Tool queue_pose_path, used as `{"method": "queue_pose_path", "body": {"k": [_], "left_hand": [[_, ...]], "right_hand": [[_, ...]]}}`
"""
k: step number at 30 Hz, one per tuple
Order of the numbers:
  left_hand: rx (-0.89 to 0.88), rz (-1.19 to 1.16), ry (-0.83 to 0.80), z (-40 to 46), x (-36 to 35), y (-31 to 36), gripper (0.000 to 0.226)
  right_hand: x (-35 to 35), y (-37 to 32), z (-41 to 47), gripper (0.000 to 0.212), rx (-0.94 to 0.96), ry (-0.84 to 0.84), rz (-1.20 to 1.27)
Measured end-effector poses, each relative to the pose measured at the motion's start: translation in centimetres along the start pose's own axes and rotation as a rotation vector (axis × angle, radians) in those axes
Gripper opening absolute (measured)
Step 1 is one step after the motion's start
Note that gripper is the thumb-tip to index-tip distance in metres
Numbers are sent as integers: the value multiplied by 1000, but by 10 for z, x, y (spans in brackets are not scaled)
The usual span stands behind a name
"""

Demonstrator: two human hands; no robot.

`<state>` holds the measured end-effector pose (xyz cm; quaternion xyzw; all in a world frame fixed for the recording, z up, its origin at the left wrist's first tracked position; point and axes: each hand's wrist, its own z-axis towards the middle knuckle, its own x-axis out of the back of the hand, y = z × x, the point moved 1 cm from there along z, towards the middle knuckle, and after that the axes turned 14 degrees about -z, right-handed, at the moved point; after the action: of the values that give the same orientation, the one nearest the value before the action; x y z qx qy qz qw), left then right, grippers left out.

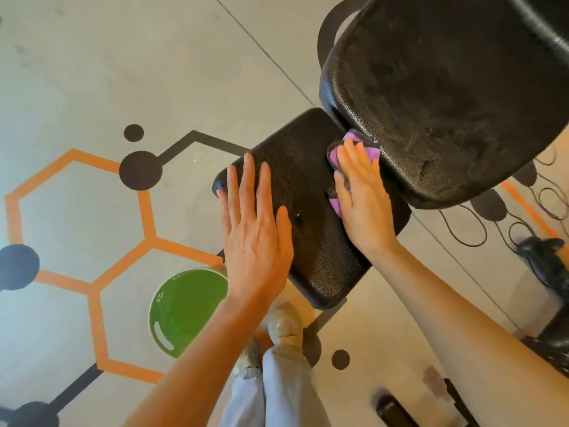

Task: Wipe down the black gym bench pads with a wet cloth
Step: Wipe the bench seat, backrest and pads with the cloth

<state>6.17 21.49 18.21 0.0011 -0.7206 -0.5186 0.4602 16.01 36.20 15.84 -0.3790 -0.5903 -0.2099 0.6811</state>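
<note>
Hands first: my left hand (255, 229) lies flat on the small black seat pad (303, 192), fingers spread and pointing away from me, the palm covering the pad's left edge and gripping nothing. My right hand (361, 195) is also flat, fingers extended and close together, pressing a purple cloth (365, 149) down onto the far right corner of the same pad. The cloth sits right where the seat pad meets the larger black back pad (446, 97), its far edge tucked against that bigger pad's rim, and purple shows both beyond my fingertips and beside my palm on the left. The back pad rises to the right and far side, its textured surface dull and streaky. On the floor just left of the seat pad, near my left wrist, stands a green bucket (184, 309), partly hidden by my forearm. My pale shoe (284, 325) and light trouser leg (277, 389) show below the pad's near edge. The grey floor (92, 72) carries orange hexagon lines (147, 217) and black dots on the left.
</note>
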Motion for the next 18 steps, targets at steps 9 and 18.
{"method": "queue_pose_path", "body": {"k": [9,18], "left_hand": [[-455,296,-404,46,4,-3,53],[-437,351,-434,47,5,-1,51]], "right_hand": [[5,-25,-57,47,-139,-46,-6],[10,7,-34,45,-258,-17,-72]]}}
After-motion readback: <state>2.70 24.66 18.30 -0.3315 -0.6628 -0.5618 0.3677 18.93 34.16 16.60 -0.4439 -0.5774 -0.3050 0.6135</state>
